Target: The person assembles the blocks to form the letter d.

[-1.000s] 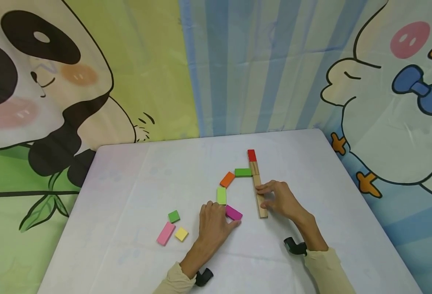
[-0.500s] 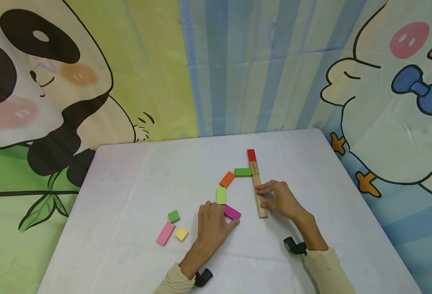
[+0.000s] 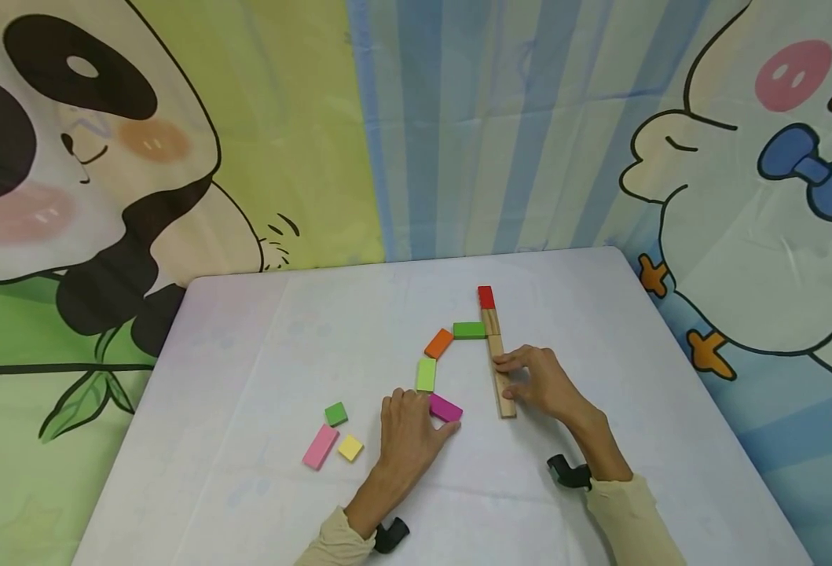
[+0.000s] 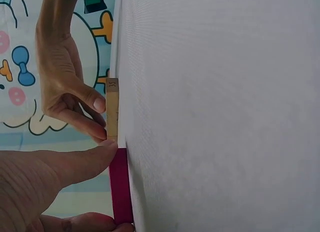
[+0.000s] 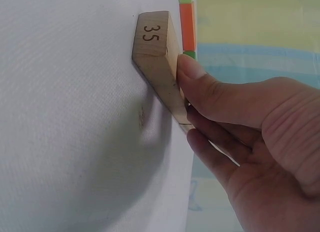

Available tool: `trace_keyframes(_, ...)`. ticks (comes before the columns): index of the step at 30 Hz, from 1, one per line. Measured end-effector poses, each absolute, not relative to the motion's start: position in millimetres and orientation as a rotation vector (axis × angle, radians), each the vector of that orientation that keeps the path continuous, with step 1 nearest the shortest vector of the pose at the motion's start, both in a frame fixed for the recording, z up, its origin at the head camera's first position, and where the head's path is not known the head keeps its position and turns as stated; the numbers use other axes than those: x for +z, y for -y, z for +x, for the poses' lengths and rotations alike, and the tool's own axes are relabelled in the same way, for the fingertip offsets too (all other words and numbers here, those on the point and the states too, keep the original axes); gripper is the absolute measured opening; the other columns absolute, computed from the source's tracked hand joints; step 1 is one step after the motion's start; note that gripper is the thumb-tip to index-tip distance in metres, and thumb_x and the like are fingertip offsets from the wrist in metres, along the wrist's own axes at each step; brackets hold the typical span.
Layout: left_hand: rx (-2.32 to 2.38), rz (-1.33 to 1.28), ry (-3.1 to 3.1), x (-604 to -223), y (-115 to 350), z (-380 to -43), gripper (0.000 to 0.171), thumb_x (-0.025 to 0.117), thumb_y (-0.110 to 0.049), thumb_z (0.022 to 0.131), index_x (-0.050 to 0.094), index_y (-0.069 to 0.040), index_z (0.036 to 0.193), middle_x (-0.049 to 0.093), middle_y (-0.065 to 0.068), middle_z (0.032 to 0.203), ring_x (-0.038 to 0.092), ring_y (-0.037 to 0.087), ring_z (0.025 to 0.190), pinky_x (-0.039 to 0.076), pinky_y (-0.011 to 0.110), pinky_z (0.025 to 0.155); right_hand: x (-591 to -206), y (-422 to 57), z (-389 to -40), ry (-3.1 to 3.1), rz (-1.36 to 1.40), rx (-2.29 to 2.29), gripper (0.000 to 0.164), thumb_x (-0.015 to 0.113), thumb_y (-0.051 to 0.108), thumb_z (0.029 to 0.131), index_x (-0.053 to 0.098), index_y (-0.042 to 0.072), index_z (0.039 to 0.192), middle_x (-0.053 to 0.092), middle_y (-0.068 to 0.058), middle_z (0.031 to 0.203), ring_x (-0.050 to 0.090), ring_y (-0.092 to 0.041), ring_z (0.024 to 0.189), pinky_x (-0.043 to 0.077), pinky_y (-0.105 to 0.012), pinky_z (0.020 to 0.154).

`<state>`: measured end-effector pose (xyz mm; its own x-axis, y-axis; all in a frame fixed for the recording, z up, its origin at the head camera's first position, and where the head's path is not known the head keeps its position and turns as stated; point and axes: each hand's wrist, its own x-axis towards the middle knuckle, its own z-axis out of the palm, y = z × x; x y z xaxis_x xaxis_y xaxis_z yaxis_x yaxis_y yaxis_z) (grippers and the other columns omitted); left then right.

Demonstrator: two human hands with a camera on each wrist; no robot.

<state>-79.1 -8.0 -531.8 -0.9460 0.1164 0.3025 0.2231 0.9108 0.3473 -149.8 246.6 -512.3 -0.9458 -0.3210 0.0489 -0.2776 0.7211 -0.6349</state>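
In the head view my left hand (image 3: 408, 432) pinches a magenta block (image 3: 447, 408), thumb at its near right end and fingers at the other. The left wrist view shows the thumb and a fingertip at opposite ends of this magenta block (image 4: 120, 187). My right hand (image 3: 543, 385) holds a long plain wooden block (image 3: 506, 405) with thumb and fingertips; its end is marked 35 in the right wrist view. Beyond it in line lie narrower wooden pieces (image 3: 490, 322) and a red block (image 3: 485, 297). A lime block (image 3: 426, 375) almost meets the magenta one.
An orange block (image 3: 439, 343) and a green block (image 3: 468, 330) continue the curve to the wooden line. Left of my left hand lie a small green block (image 3: 335, 414), a pink block (image 3: 320, 446) and a yellow block (image 3: 350, 448). All are on a white-covered table (image 3: 260, 377).
The magenta block has shifted slightly left together with my left hand, toward the lime block's near end. My right hand and the wooden line have stayed in place.
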Motion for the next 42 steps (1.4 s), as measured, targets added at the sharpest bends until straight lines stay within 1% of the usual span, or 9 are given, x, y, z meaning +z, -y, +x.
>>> trace_keyframes(6,-0.571,-0.224,2.834,-534.0,7.3,-80.2,0.055,0.103,-0.050,0.069,0.074,-0.007,0.088,0.064,0.006,0.072,0.050,0.019,0.073,0.034,0.030,0.068,-512.4,-246.7,-149.8,-2.855,-0.509,-1.039,0.050,0.097,-0.002,0.075,0.081,-0.001,0.122,0.079,-0.012,0.133,0.071,-0.039,0.129,0.052,-0.061,0.113)
trace_keyframes(14,-0.568,-0.194,2.853,-534.7,6.7,-80.8,0.059,0.103,-0.051,0.069,0.070,-0.008,0.093,0.062,0.007,0.077,0.051,0.020,0.077,0.032,0.030,0.068,-511.6,-246.8,-149.5,-2.861,-0.502,-1.038,0.050,0.097,-0.003,0.074,0.082,-0.001,0.121,0.079,-0.011,0.133,0.070,-0.039,0.129,0.052,-0.061,0.114)
trace_keyframes(27,-0.552,-0.167,2.851,-534.8,6.0,-81.0,0.064,0.104,-0.051,0.068,0.069,-0.006,0.098,0.066,0.008,0.080,0.052,0.020,0.077,0.033,0.030,0.066,-510.9,-246.1,-150.3,-2.860,-0.499,-1.024,0.051,0.097,-0.003,0.074,0.081,-0.001,0.122,0.080,-0.011,0.132,0.071,-0.038,0.128,0.052,-0.060,0.113)
trace_keyframes(31,-0.590,-0.143,2.856,-532.9,7.1,-82.3,0.065,0.105,-0.049,0.065,0.069,-0.006,0.097,0.066,0.008,0.079,0.052,0.020,0.075,0.033,0.030,0.065,-510.0,-246.1,-150.9,-2.856,-0.496,-1.026,0.051,0.097,-0.003,0.074,0.081,-0.001,0.123,0.080,-0.011,0.133,0.071,-0.038,0.128,0.053,-0.060,0.113)
trace_keyframes(34,-0.651,-0.125,2.871,-530.6,8.1,-82.8,0.066,0.107,-0.046,0.062,0.070,-0.005,0.099,0.067,0.008,0.080,0.051,0.020,0.075,0.034,0.031,0.065,-509.4,-246.0,-151.2,-2.852,-0.492,-1.029,0.051,0.097,-0.003,0.074,0.081,-0.001,0.123,0.079,-0.011,0.133,0.070,-0.038,0.128,0.053,-0.060,0.113)
trace_keyframes(39,-0.754,-0.102,2.911,-526.3,10.7,-81.4,0.069,0.107,-0.042,0.064,0.073,-0.002,0.109,0.070,0.010,0.086,0.052,0.020,0.080,0.036,0.031,0.068,-509.7,-246.3,-151.2,-2.852,-0.499,-1.034,0.051,0.096,-0.003,0.075,0.081,-0.001,0.123,0.079,-0.012,0.133,0.070,-0.039,0.128,0.052,-0.061,0.113)
trace_keyframes(42,-0.797,-0.082,2.918,-523.6,15.2,-78.8,0.064,0.106,-0.038,0.068,0.074,-0.003,0.111,0.071,0.008,0.088,0.053,0.019,0.082,0.036,0.032,0.071,-510.8,-246.6,-150.4,-2.846,-0.500,-1.044,0.051,0.096,-0.003,0.075,0.081,-0.001,0.123,0.079,-0.012,0.133,0.070,-0.039,0.128,0.052,-0.061,0.113)
